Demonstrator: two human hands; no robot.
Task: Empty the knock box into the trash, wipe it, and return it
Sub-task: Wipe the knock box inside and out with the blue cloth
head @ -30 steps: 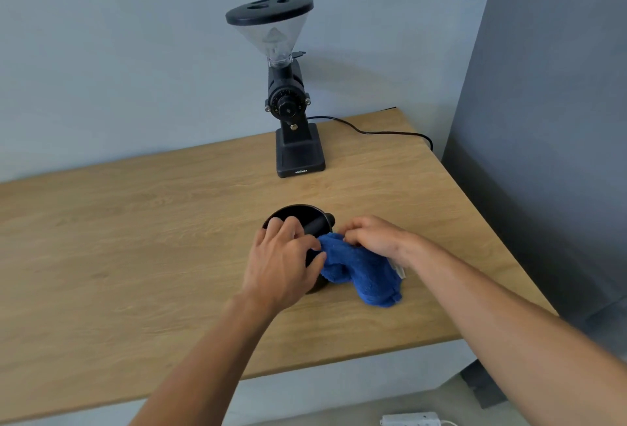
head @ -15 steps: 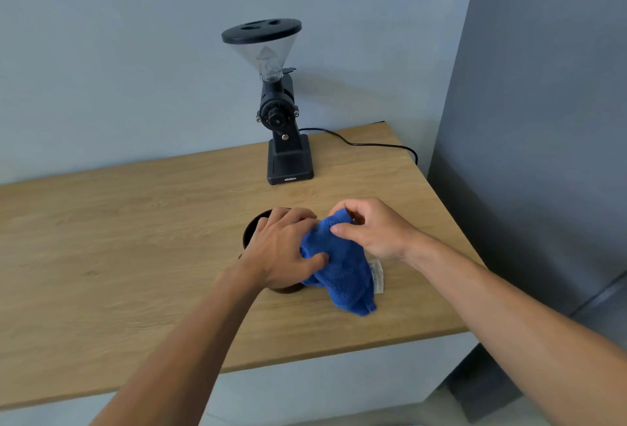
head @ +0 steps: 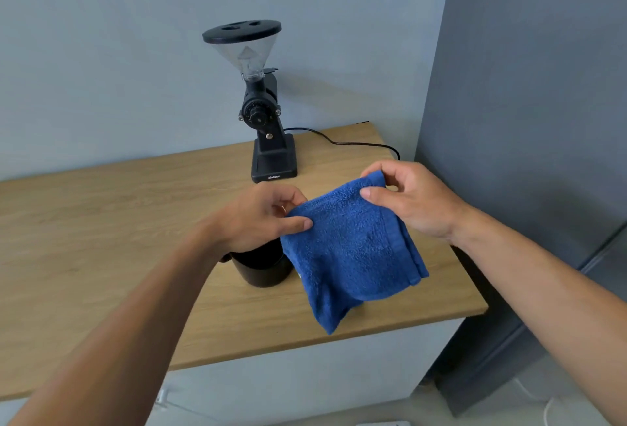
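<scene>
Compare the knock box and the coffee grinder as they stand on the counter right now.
The knock box is short, squat and half hidden behind the left hand; the coffee grinder stands tall and in full view. The grinder has a clear hopper and a cord; the knock box shows neither. Both are black and rest upright on the wooden counter.

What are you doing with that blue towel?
A person is holding up a blue towel by its top edge, the left hand pinching one corner and the right hand the other, so it hangs open above the wooden counter. The black knock box stands on the counter just below the left hand. A coffee grinder stands farther back by the wall.
</scene>
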